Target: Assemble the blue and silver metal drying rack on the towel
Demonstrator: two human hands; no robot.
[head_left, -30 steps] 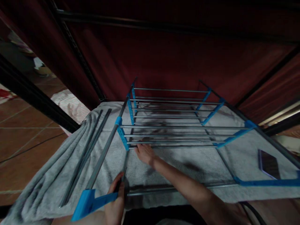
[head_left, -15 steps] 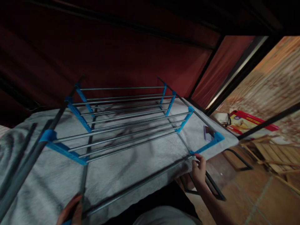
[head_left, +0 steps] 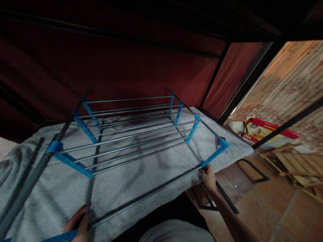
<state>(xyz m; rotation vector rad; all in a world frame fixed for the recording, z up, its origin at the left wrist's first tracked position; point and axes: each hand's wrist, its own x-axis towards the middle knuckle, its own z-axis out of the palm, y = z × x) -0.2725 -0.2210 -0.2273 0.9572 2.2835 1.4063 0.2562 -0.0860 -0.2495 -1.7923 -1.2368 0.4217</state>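
Note:
A shoe rack (head_left: pixel 141 134) of grey metal tubes joined by blue plastic brackets lies on a table under a grey cloth (head_left: pixel 121 191). My left hand (head_left: pixel 77 223) is closed around a blue bracket (head_left: pixel 59 237) at the near left corner, where two tubes come close together. At the near right corner, my right hand (head_left: pixel 209 177) pinches the joint between the front tube (head_left: pixel 148 195) and another blue bracket (head_left: pixel 215 154). Its fingertips are partly hidden.
Long tubes (head_left: pixel 27 188) run along the left side. Beyond the right bracket lies a small purple-edged item (head_left: pixel 217 143). A red wall panel (head_left: pixel 141 67) stands behind the table. At right are a red and yellow box (head_left: pixel 264 131), folded wooden slats (head_left: pixel 297 163) and black metal frames (head_left: pixel 254 171).
My right hand has shifted slightly left and closed in on the corner joint. The right bracket has swung a little left. More of the bracket at my left hand shows.

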